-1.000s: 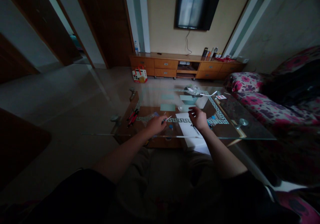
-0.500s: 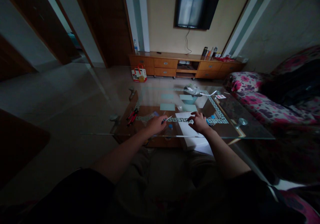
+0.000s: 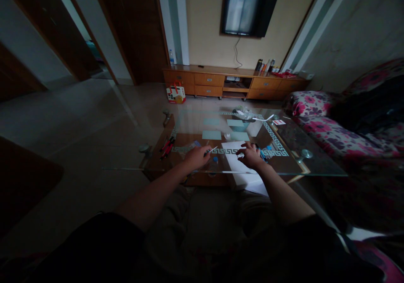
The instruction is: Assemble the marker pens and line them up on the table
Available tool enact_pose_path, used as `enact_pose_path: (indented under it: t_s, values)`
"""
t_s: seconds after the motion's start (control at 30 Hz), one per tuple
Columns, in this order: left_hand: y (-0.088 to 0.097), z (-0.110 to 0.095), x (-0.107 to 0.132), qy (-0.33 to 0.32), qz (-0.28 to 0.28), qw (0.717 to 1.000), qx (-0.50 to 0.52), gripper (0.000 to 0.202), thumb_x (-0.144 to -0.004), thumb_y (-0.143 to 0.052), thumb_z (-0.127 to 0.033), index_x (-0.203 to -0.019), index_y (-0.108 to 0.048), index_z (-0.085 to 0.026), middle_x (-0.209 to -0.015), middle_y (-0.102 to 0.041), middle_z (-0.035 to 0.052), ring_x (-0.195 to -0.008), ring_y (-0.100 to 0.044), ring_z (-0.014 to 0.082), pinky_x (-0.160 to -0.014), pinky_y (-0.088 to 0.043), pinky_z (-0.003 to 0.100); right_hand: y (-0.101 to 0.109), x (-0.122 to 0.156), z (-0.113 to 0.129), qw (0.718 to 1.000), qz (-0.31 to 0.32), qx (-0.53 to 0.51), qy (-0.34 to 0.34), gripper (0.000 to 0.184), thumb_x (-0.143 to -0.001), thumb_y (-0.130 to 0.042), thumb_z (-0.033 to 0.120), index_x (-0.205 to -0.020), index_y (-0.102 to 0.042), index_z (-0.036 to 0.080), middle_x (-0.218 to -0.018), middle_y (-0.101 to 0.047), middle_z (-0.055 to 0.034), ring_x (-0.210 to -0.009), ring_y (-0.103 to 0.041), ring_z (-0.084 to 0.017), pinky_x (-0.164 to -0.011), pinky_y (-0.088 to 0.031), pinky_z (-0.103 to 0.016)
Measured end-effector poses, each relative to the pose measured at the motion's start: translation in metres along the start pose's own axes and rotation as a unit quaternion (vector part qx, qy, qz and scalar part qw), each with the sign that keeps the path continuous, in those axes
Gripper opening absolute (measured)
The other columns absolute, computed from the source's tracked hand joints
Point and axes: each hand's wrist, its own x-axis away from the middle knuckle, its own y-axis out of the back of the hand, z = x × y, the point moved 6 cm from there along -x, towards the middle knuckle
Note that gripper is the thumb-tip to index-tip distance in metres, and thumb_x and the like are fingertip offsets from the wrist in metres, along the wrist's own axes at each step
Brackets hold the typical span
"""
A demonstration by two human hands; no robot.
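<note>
Head view: a thin pale-shafted tool (image 3: 213, 149) is clasped in the left grip (image 3: 198, 157) over the worktop (image 3: 211, 136); the right grip (image 3: 250, 155) (spread, seemingly unloaded) could be jabbed if the tool is swung across.

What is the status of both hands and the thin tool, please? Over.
Left hand: closed on thin dark-handled tool. Right hand: open, nothing clearly held. Blue cap near left hand, seemingly not blocking.

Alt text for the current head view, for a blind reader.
A person's left hand holds a thin, light-tipped tool over a glass table; the right hand is open nearby. Beyond, a television hangs above a wooden cabinet.
</note>
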Motion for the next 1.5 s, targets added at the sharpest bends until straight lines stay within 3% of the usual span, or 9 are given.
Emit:
enact_pose_path:
  t_s: [0.53,0.77,1.03,1.33,1.5]
  values:
    - [0.000,0.000,0.000,0.009,0.001,1.000,-0.006,0.026,-0.091,-0.049,-0.031,-0.109,-0.067,-0.024,-0.084,-0.071,0.0046,-0.074,-0.063,0.0182,-0.067,-0.042,0.026,0.002,0.001,0.001,1.000,0.002,-0.017,-0.010,0.027,-0.080,-0.071,0.032,-0.107,-0.073,0.030,-0.134,-0.047,-0.0109,-0.122,-0.038,-0.037,-0.094,-0.035,-0.054]
    - [0.003,-0.004,0.000,0.001,-0.007,1.000,-0.008,0.025,-0.090,-0.050,-0.028,-0.109,-0.066,-0.025,-0.081,-0.070,0.0035,-0.071,-0.062,0.0175,-0.065,-0.040,0.026,0.034,0.006,0.041,0.990,-0.098,-0.071,0.072,0.028,-0.090,-0.056,0.028,-0.114,-0.069,0.024,-0.120,-0.060,-0.0126,-0.112,-0.049,-0.031,-0.090,-0.038,-0.044]
    - [0.002,-0.008,-0.001,-0.014,-0.007,1.000,0.005,0.028,-0.091,-0.049,-0.031,-0.115,-0.064,-0.026,-0.081,-0.069,0.0024,-0.071,-0.063,0.0171,-0.064,-0.041,0.025,0.031,0.020,0.099,0.969,-0.052,-0.108,0.215,0.036,-0.088,-0.056,0.018,-0.123,-0.063,0.026,-0.113,-0.064,-0.0078,-0.108,-0.055,-0.025,-0.090,-0.041,-0.036]
    - [0.001,-0.011,0.000,-0.026,-0.004,0.999,0.036,0.035,-0.091,-0.050,-0.030,-0.124,-0.061,-0.026,-0.088,-0.071,0.0044,-0.076,-0.065,0.0181,-0.070,-0.046,0.026,0.025,0.022,0.112,0.954,-0.041,-0.144,0.258,0.050,-0.088,-0.056,0.012,-0.136,-0.051,0.022,-0.118,-0.062,-0.0099,-0.108,-0.059,-0.022,-0.093,-0.045,-0.036]
    - [0.005,-0.018,0.001,-0.037,0.005,0.998,0.041,0.034,-0.091,-0.050,-0.027,-0.122,-0.063,-0.025,-0.095,-0.072,0.0052,-0.083,-0.065,0.0190,-0.076,-0.047,0.026,0.026,0.023,0.116,0.948,-0.040,-0.155,0.275,0.050,-0.086,-0.055,0.008,-0.134,-0.053,0.023,-0.119,-0.064,-0.0097,-0.109,-0.059,-0.023,-0.096,-0.045,-0.038]
